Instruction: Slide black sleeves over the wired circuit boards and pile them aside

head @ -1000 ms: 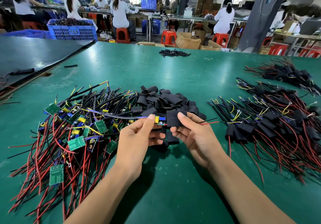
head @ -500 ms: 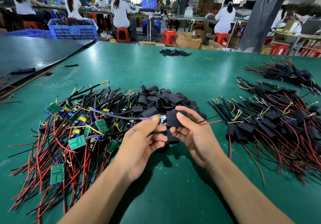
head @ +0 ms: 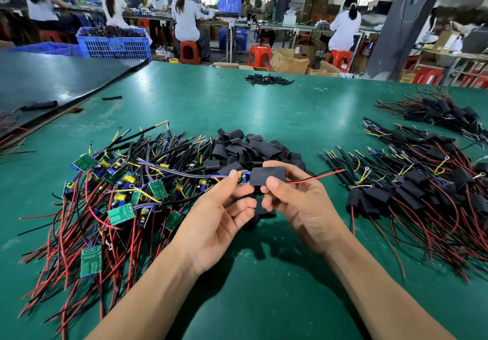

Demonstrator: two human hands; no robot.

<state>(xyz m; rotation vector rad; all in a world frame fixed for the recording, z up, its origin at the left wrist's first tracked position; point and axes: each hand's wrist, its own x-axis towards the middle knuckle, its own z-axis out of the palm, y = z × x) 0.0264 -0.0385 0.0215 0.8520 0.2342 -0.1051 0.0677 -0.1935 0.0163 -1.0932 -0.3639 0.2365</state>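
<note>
My left hand (head: 219, 215) pinches a small circuit board (head: 244, 177) by its left end, its black and blue wires trailing left. My right hand (head: 298, 202) pinches a flat black sleeve (head: 267, 176) that covers most of that board; red and black wires (head: 317, 177) stick out of the sleeve's right side. Both hands hover above the green table (head: 264, 118). A heap of bare green boards with red and black wires (head: 105, 200) lies to the left. Loose black sleeves (head: 250, 149) are piled just behind my hands. Sleeved boards (head: 409, 189) are piled on the right.
A second heap of sleeved boards (head: 443, 114) lies at the far right, and a small bunch of black sleeves (head: 268, 79) near the far edge. A dark tabletop (head: 52, 81) adjoins on the left. People sit at benches beyond, with a blue crate (head: 116, 44).
The sleeve has slid left over the board, so less of the board shows. The red and black wires now stick out farther on the right. Both hands have risen slightly.
</note>
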